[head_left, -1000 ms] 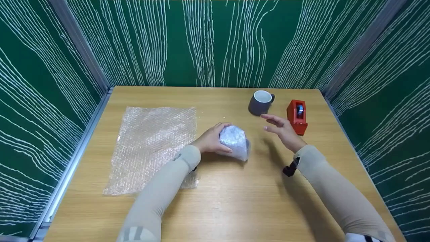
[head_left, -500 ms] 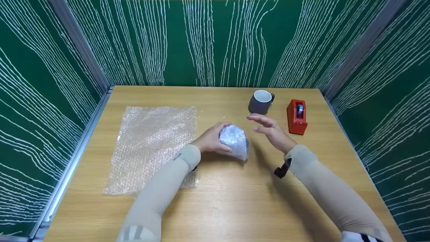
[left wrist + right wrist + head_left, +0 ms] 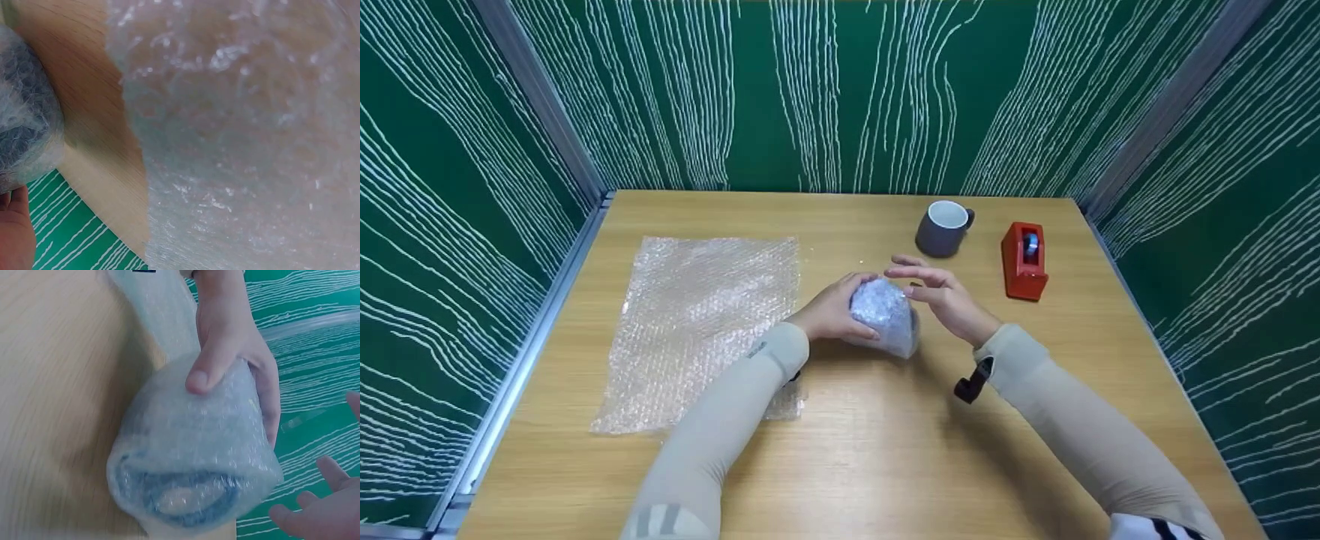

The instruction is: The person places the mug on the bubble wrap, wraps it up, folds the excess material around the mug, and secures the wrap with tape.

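Observation:
My left hand [image 3: 834,309] grips a bundle in bubble wrap [image 3: 881,319] just above the table, thumb on the near side. In the right wrist view the left hand [image 3: 233,343] wraps over the bundle [image 3: 191,422]. Its nearer end shows a dark ring with a paler middle, blurred through the plastic. My right hand [image 3: 949,300] is at the bundle's upper right, fingers extended and spread; in the right wrist view the right hand [image 3: 326,512] appears apart from it. A faint clear strip [image 3: 304,419], like tape, shows between the hands.
A flat bubble wrap sheet [image 3: 697,322] lies on the table's left side, partly under the left forearm. Behind the hands stands a grey mug [image 3: 941,232]. A red tape dispenser [image 3: 1024,266] is at the right. Green walls [image 3: 750,97] border the wooden table [image 3: 870,465].
My right hand has moved left from near the tape dispenser to the bundle's upper right edge. The left hand and bundle stay nearly still.

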A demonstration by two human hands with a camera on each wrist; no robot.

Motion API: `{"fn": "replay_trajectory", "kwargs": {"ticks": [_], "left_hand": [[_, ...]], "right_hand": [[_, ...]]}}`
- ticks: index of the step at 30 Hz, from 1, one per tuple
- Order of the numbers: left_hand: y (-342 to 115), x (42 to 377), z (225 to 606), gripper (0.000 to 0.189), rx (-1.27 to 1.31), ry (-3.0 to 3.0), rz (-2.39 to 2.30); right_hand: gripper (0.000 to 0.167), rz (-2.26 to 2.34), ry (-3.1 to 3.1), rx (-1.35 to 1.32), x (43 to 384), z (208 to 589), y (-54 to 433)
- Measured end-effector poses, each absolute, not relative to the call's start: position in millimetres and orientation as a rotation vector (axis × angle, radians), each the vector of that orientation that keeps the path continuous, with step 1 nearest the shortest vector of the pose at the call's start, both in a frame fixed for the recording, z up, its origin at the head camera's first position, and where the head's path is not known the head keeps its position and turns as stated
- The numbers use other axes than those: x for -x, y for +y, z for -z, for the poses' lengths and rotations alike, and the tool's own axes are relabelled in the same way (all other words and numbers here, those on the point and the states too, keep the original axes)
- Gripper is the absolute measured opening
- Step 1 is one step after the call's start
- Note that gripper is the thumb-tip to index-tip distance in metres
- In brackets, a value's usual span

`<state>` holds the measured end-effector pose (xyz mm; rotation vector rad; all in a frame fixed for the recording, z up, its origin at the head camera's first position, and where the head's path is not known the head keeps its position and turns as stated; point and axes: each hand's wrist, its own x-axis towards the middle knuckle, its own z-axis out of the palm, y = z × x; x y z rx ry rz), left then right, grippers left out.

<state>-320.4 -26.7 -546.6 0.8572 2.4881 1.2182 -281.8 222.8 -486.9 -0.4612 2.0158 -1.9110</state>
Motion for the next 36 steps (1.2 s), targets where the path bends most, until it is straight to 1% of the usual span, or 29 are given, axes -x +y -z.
{"fn": "replay_trajectory", "kwargs": {"ticks": [14, 23, 30, 36], "left_hand": [[-27, 320, 547, 0.110, -0.871, 2.489, -1.216], [-27, 321, 548, 0.111, -0.858, 2.494, -1.209], [-27, 321, 549, 0.111, -0.846, 2.503, -1.209], [-26, 321, 550, 0.109, -0.855, 2.499, -1.222]], "right_hand": [[0.044, 2.034, 2.061, 0.237, 300, 514, 224], [0.041, 2.063, 2.156, 0.106, 306, 528, 220], [0.040, 2.117, 2.247, -0.120, 308, 538, 208], [0.033, 2.111, 2.362, -0.294, 308, 539, 196]]}}
